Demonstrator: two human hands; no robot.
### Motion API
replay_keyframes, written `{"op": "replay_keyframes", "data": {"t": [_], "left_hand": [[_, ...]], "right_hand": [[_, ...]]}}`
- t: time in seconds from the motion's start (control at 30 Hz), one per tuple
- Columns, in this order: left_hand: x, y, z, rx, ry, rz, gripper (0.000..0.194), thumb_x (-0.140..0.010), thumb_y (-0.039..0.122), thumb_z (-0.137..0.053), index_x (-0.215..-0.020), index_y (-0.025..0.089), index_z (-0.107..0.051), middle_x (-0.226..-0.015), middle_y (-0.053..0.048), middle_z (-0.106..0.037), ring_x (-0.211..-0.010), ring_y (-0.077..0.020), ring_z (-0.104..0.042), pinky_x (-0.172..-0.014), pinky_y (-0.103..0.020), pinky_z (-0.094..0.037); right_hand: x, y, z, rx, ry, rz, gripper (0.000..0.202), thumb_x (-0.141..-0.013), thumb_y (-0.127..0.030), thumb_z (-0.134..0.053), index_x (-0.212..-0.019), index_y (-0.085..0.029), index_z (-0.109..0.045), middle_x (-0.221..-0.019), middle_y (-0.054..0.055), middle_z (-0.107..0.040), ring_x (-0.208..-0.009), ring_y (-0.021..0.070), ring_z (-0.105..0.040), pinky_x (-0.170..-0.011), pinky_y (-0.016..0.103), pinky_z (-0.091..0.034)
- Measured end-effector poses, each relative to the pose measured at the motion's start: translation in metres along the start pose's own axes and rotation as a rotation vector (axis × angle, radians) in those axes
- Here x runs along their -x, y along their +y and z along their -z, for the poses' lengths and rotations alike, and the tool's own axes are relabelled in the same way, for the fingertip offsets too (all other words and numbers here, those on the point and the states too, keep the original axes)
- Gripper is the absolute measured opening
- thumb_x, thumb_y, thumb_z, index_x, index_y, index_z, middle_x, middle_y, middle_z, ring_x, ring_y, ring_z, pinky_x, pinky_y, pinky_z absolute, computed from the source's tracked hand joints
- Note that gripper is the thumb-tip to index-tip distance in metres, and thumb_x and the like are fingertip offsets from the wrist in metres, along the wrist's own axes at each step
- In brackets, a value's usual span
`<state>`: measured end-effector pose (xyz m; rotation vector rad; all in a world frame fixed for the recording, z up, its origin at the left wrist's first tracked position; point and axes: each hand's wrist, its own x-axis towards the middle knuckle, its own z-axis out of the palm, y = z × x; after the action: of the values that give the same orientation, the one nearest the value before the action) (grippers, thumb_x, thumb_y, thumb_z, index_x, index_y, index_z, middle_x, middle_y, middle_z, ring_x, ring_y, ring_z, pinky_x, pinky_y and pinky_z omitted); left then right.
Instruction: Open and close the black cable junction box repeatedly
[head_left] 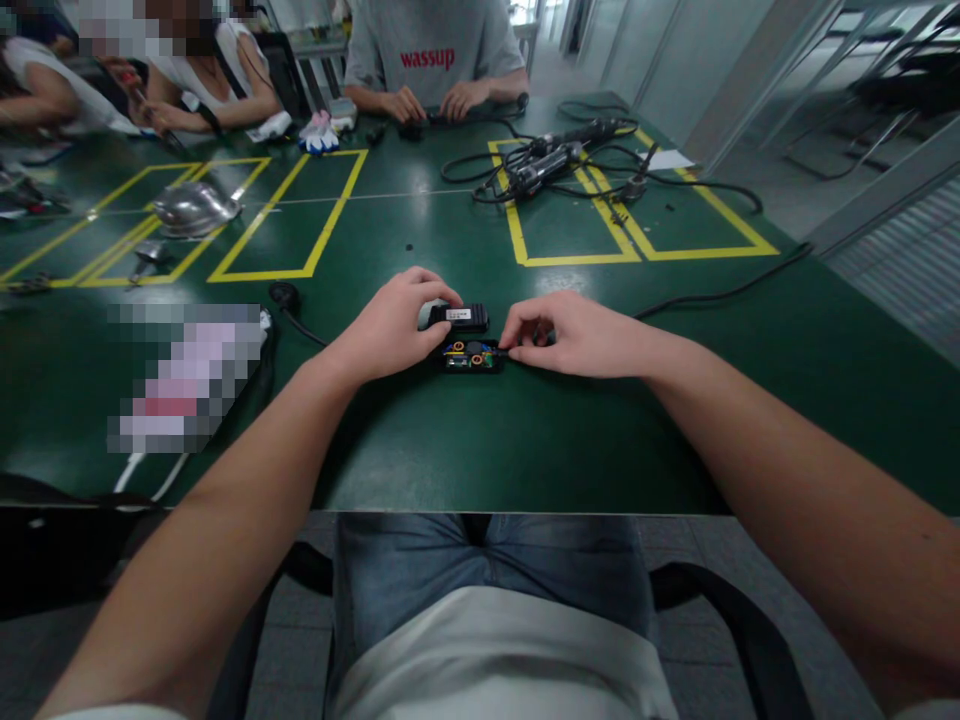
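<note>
On the green table (480, 440), an open black casing (472, 357) shows a small circuit board with copper-coloured rings. A black cover (465, 317) with a white label is just behind it. My left hand (405, 325) curls round the cover's left end, thumb and fingers on it. My right hand (559, 335) pinches at the casing's right end, its thumb and index finger on what looks like the black cable there. The other fingers of my right hand are curled.
A plug (283, 295) with a black cord lies to the left, near a blurred-out flat object (195, 380). Tools with black cables (547, 165) lie at the back right. A metal housing (193, 208) is at the back left. People sit opposite, one in a grey shirt (435, 60).
</note>
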<state>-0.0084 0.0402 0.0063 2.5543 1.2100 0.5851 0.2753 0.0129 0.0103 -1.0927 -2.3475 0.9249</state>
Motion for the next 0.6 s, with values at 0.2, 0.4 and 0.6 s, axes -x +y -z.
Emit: {"op": "replay_keyframes", "data": {"t": [0.2,0.4,0.6], "left_hand": [[-0.001,-0.004,-0.005,0.045,-0.068,0.085,0.041,-0.1,0.028,-0.071,-0.137,0.021,-0.086,-0.134,-0.011,-0.085,-0.125,-0.0298,-0.077,-0.12,-0.047,-0.058],[0.002,0.006,0.012,0.127,-0.031,0.077,0.049,-0.093,0.037,-0.081,-0.139,0.02,-0.084,-0.126,-0.011,-0.084,-0.113,-0.0284,-0.076,-0.107,-0.044,-0.061],[0.005,0.017,0.029,0.226,-0.18,-0.029,0.05,-0.09,0.041,-0.084,-0.134,0.019,-0.088,-0.122,-0.009,-0.079,-0.105,-0.0241,-0.074,-0.099,-0.036,-0.058]], "right_hand": [[-0.002,-0.001,-0.004,-0.004,0.0,0.003,0.011,-0.082,-0.023,-0.071,-0.093,-0.022,-0.073,-0.081,0.001,-0.073,-0.071,0.0175,-0.063,-0.071,0.032,-0.048],[-0.002,0.003,-0.006,-0.089,0.007,-0.029,0.027,-0.08,-0.022,-0.075,-0.103,-0.026,-0.063,-0.091,0.001,-0.076,-0.075,0.0182,-0.065,-0.072,0.033,-0.051],[0.0,0.005,-0.008,-0.103,0.049,-0.027,0.034,-0.078,-0.02,-0.077,-0.1,-0.029,-0.052,-0.089,-0.001,-0.074,-0.075,0.0185,-0.064,-0.072,0.034,-0.052]]}}
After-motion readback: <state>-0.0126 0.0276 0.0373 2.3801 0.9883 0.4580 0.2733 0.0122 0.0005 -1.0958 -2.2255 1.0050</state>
